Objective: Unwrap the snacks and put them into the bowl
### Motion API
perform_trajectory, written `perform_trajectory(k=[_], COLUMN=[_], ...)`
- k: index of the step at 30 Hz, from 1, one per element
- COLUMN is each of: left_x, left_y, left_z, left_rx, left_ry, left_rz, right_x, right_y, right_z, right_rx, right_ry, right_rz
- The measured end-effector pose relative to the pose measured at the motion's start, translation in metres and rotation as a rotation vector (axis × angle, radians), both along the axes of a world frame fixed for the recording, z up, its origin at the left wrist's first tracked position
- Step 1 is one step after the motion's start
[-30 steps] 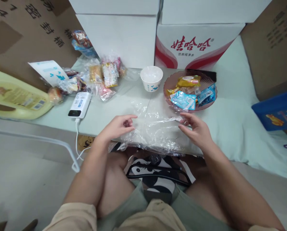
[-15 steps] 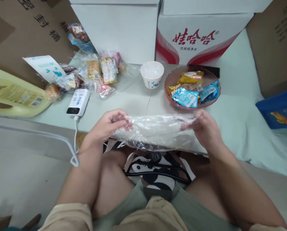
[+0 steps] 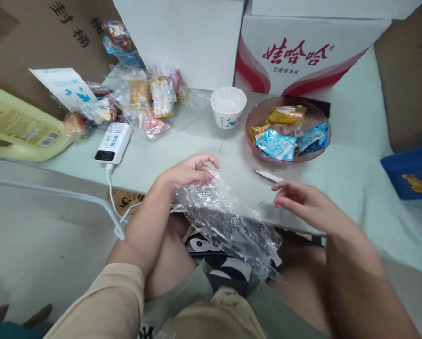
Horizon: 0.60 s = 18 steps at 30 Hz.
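A clear plastic bag (image 3: 228,221) hangs from my left hand (image 3: 191,173), pinched at its upper left corner between thumb and fingers. Its crinkled lower part droops past the table edge over my lap. Off to the right, my right hand (image 3: 299,200) is apart from the bag, fingers loosely bent with a gap to the thumb and nothing between them. Just beyond those fingertips a slim white pen-like tool (image 3: 267,175) lies on the table, its near end close to my fingers.
A pink glass bowl (image 3: 251,141) of wrapped snacks and a white paper cup (image 3: 228,107) stand ahead. Leftward are a power bank (image 3: 113,142) with a white cable, packaged snacks (image 3: 150,96) and a yellow jug (image 3: 23,125). White boxes (image 3: 303,56) line the back.
My right hand has let go of the bag and moved slightly down. The bag, stretched between both hands before, now dangles from my left. The white tool has come into view.
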<state>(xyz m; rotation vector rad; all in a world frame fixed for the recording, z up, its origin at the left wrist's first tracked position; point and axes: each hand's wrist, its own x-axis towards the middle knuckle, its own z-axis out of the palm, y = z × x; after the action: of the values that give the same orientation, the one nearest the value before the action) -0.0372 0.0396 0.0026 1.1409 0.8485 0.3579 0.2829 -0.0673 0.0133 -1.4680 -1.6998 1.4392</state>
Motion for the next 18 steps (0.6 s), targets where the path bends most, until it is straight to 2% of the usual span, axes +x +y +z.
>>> perform_trajectory(k=[2, 4, 7, 9, 13, 15, 18], left_x=[0.014, 0.026, 0.034, 0.031, 0.015, 0.008, 0.007], left_y=[0.005, 0.009, 0.015, 0.018, 0.019, 0.017, 0.016], left_z=[-0.002, -0.005, -0.011, -0.014, -0.014, -0.011, -0.007], left_rx=[-0.041, -0.077, -0.095, -0.108, -0.186, -0.198, -0.156], left_ry=[-0.029, -0.093, -0.232, -0.294, -0.353, -0.397, -0.476], left_rz=[-0.097, -0.140, -0.111, -0.102, -0.193, -0.143, 0.087], right_x=[-0.022, -0.047, -0.074, -0.081, -0.077, -0.072, -0.070], right_y=[0.005, 0.012, 0.020, 0.021, 0.019, 0.019, 0.019], right_z=[-0.007, -0.015, -0.018, -0.016, -0.010, -0.010, -0.012], right_rx=[0.027, -0.066, -0.232, -0.262, -0.253, -0.249, -0.188], right_ry=[0.137, 0.245, 0.316, 0.373, 0.488, 0.528, 0.536], right_rz=[-0.093, 0.008, 0.164, 0.195, 0.227, 0.205, 0.073])
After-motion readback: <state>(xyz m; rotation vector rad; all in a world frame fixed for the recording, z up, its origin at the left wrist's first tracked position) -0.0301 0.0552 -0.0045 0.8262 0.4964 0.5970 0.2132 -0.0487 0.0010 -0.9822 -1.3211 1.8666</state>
